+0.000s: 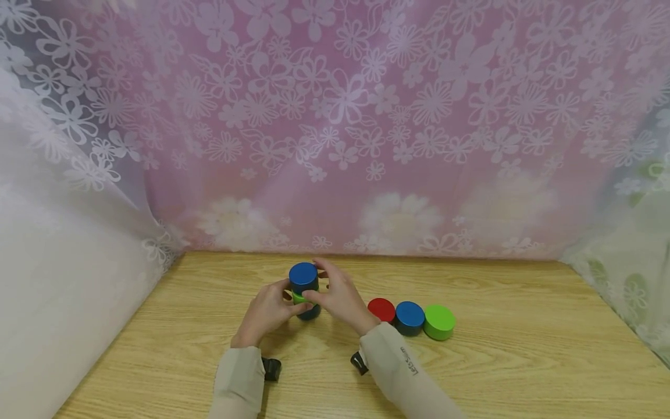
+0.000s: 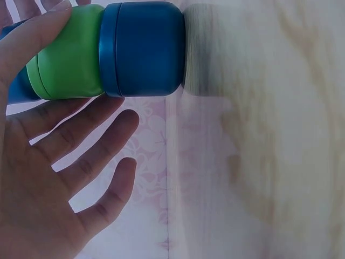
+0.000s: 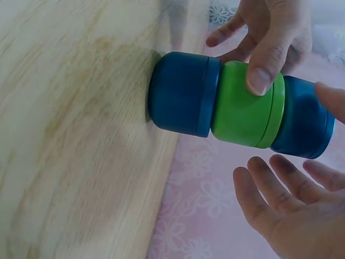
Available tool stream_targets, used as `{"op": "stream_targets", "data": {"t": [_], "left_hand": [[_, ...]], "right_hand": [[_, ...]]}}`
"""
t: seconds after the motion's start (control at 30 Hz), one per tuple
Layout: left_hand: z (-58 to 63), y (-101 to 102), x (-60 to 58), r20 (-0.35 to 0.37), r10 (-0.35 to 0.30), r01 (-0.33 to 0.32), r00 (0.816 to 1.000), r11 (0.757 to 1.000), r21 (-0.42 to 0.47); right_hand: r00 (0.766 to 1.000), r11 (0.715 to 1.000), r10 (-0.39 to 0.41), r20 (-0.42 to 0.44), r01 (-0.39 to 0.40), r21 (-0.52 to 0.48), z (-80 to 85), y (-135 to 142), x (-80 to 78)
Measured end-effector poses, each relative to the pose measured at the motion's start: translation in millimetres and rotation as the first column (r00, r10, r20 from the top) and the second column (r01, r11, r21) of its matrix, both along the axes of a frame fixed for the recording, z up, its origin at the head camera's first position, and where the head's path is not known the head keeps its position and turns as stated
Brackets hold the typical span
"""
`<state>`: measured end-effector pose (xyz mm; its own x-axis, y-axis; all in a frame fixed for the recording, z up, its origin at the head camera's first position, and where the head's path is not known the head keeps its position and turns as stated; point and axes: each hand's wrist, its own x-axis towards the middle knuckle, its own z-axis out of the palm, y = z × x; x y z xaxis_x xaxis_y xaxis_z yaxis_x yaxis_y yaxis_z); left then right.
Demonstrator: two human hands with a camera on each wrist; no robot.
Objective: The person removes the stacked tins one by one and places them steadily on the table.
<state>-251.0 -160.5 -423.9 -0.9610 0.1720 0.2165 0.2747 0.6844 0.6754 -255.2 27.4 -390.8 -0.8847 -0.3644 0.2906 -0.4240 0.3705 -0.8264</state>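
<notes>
A stack of three small lidded canisters stands upright on the wooden table, seen sideways in both wrist views. At its base is a blue canister (image 2: pixel 145 48). On that sits a green canister (image 3: pixel 237 113), and a second blue canister (image 1: pixel 303 278) tops the stack. My left hand (image 1: pixel 268 308) grips the green canister, its thumb along the near side and its fingers round the far side. From the right, my right hand (image 1: pixel 341 298) holds the upper blue canister between thumb and fingers; its lower fingers spread beside the stack.
Right of the stack, a red canister (image 1: pixel 381 310), another blue canister (image 1: pixel 410 318) and a bright green canister (image 1: pixel 439 322) stand in a row on the table (image 1: pixel 497 372). My right wrist partly covers the red one. A pink floral curtain (image 1: pixel 335 128) hangs along the back edge.
</notes>
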Motion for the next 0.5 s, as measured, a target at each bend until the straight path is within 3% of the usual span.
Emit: {"op": "stream_targets", "data": {"t": [0.5], "left_hand": [[0.1, -1.1, 1.0, -0.006, -0.008, 0.008, 1.0, 1.0, 0.004]], "right_hand": [[1.0, 1.0, -0.02, -0.011, 0.02, -0.002, -4.5, -7.4, -2.9]]}}
